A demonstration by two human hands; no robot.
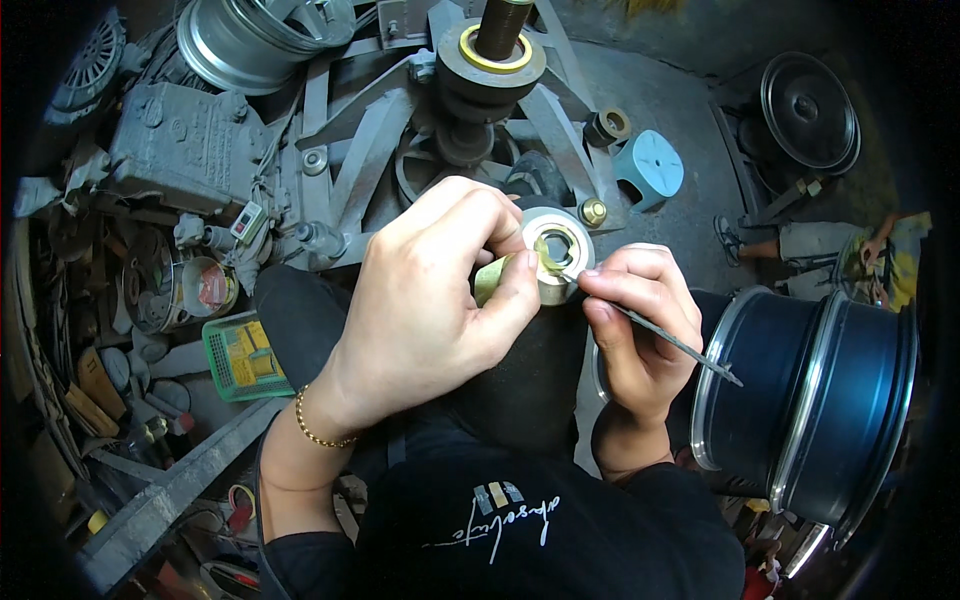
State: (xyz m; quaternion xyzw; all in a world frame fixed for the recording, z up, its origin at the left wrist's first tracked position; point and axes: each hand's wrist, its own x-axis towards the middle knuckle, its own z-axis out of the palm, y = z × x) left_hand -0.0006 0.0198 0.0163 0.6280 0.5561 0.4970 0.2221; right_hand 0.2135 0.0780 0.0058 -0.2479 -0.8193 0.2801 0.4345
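Observation:
In front of me, a short round metal part (581, 243) with a pale ring face and a central hole is held over my dark-clothed legs. My left hand (440, 270) is closed at its left side, thumb and fingers pinching it, with a gold bracelet at the wrist. A yellow-green surface (489, 279) shows between those fingers; whether it belongs to the part I cannot tell. My right hand (645, 325) pinches a thin dark metal rod (672, 340), its tip meeting the ring's near edge and its other end slanting down to the right.
Ahead stands a grey metal frame (375, 150) with an upright shaft (500, 30). A blue wheel rim (755, 380) lies at right, near a blue stool (655, 165). A green basket (215, 350) sits left. Another person's legs (810, 243) show at far right.

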